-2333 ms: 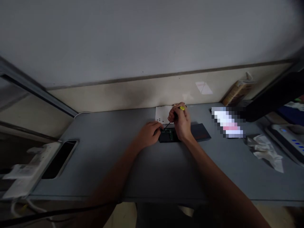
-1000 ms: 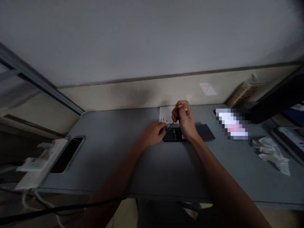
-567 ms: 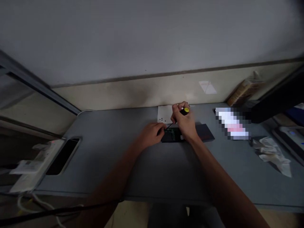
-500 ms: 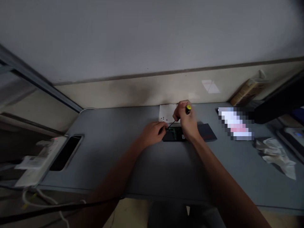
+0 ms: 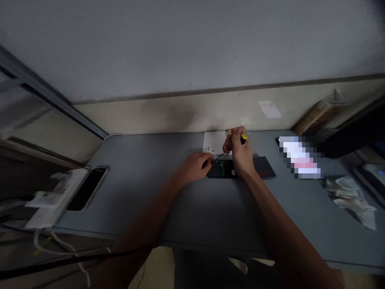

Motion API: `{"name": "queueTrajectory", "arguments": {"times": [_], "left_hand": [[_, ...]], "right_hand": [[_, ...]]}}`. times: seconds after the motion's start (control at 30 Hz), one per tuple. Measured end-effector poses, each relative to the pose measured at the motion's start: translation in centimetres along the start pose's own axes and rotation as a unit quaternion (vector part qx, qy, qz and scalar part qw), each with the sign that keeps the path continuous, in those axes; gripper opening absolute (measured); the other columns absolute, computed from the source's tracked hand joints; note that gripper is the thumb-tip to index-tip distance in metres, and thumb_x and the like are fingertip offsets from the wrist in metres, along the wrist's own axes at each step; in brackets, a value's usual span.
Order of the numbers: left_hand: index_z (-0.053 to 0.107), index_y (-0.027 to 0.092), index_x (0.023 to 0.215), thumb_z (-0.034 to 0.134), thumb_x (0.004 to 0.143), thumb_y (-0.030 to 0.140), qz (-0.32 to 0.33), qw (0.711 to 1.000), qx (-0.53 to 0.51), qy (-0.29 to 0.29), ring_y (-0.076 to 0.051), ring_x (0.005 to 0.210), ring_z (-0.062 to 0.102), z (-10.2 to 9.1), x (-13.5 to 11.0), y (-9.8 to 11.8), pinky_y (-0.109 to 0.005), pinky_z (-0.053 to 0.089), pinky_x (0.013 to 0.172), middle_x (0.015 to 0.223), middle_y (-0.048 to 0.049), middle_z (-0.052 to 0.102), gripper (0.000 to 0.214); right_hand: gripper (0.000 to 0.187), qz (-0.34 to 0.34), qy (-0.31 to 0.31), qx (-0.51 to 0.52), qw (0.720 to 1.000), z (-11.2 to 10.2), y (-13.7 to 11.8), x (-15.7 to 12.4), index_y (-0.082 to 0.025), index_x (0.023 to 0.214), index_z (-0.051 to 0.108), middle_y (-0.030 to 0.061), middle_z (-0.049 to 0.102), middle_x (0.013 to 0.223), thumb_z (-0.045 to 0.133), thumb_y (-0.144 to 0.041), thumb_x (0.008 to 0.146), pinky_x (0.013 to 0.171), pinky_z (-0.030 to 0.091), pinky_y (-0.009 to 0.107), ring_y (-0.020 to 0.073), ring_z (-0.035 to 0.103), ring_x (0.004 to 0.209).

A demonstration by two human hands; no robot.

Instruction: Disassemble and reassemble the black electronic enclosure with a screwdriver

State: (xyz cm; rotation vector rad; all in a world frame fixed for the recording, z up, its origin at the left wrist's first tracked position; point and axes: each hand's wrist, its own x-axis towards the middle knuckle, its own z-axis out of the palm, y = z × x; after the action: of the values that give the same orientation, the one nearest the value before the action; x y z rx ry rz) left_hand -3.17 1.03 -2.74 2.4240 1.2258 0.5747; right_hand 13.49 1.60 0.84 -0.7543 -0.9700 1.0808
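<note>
Everything slid slightly rightward in frame: right hand clamped round screwdriver, left hand's grip unclear; opened device at centre, work apparently unfinished.

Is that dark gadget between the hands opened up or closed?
Open: green circuitry shows bare on the black device, between the left hand and the right hand, which grips a screwdriver.
</note>
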Motion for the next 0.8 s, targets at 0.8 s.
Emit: {"name": "queueTrajectory", "arguments": {"times": [0.8], "left_hand": [[0.073,0.023,0.1,0.053,0.092,0.018,-0.022,0.999,-0.025,0.023,-0.014,0.068,0.064,0.7,0.1,-1.0,-0.025,0.051,0.071,0.088,-0.0009,0.075,0.023]], "right_hand": [[0.051,0.035,0.0,0.047,0.998,-0.3,0.5,0.4,-0.025,0.076,0.053,-0.0047,0.054,0.073,0.077,-0.07,0.073,0.058,0.049,0.025,0.0109,0.057,0.066]]}}
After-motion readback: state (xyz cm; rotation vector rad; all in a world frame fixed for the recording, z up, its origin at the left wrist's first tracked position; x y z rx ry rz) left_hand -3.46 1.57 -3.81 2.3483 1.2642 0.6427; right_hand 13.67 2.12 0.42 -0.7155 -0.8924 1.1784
